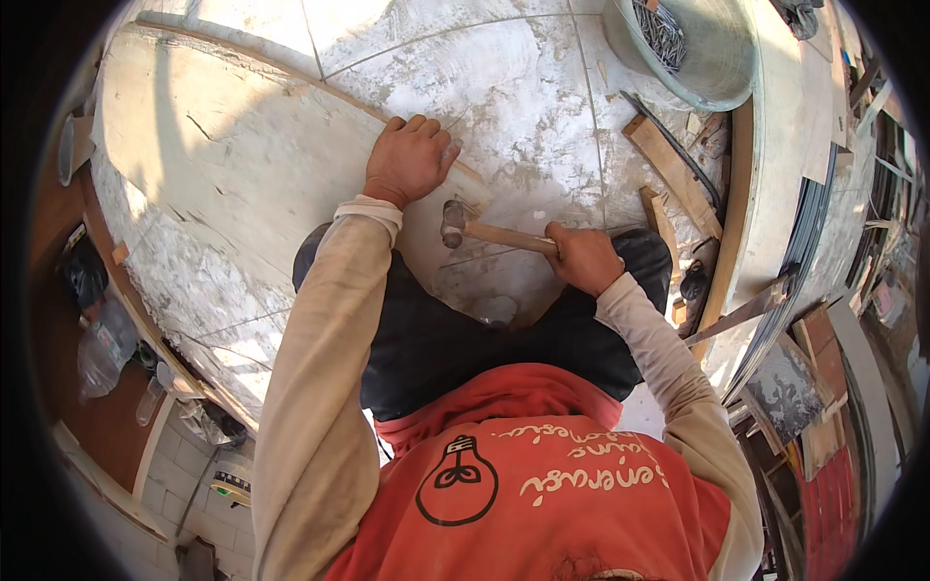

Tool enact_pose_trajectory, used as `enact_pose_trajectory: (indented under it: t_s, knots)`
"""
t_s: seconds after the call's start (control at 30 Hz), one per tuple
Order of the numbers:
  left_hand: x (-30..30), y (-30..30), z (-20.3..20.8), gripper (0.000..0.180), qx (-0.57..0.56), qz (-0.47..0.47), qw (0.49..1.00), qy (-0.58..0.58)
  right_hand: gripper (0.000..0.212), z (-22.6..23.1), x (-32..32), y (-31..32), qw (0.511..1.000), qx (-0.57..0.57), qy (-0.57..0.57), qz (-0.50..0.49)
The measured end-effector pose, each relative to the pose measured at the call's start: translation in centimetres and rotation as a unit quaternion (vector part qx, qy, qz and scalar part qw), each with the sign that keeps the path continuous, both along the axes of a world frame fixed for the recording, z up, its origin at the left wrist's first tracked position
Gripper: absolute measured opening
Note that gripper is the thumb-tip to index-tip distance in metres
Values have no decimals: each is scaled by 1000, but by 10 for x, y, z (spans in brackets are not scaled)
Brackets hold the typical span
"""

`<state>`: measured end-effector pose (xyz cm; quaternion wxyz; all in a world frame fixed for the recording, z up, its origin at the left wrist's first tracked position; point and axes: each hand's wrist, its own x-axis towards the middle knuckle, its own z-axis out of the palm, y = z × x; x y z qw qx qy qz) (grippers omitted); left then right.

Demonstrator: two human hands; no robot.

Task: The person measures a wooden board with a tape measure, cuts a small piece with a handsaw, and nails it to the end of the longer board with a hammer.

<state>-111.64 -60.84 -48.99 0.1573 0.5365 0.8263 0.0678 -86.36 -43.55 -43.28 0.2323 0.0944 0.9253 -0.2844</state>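
Note:
My right hand [586, 259] is closed round the wooden handle of a hammer [509, 236]. The hammer's worn metal head points left, above the floor between my knees. My left hand [412, 160] curls its fingers over the edge of a pale plywood board [281, 165], close to the hammer head. Along this edge runs a thin wooden strip [334, 97], which passes beneath my left hand and ends just right of it. What lies under my left palm and fingertips is hidden.
A bucket [717, 73] holding many nails stands at the far right. Wood offcuts [673, 174] and a dark bent rod [678, 150] lie below it. Stacked boards and long strips fill the right side. Plastic bottles [107, 349] and a tape roll [231, 484] sit at the left.

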Motion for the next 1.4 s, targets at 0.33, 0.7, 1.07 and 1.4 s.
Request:
enact_pose_trajectory:
  t_s: [0.33,0.7,1.07,1.4]
  knots:
    - [1,-2,-4,29,-2,-1,1000,-3,22,0,2,3,999,-16,-36,-11]
    - [-1,-3,-6,28,12,-17,1000,8,20,22,-26,12,990,-115,72,28]
    - [4,-5,2,28,6,-12,1000,7,19,50,-16,11,981,-172,88,24]
    - [0,-5,1,24,38,-4,999,2,21,28,-15,8,961,-234,147,8]
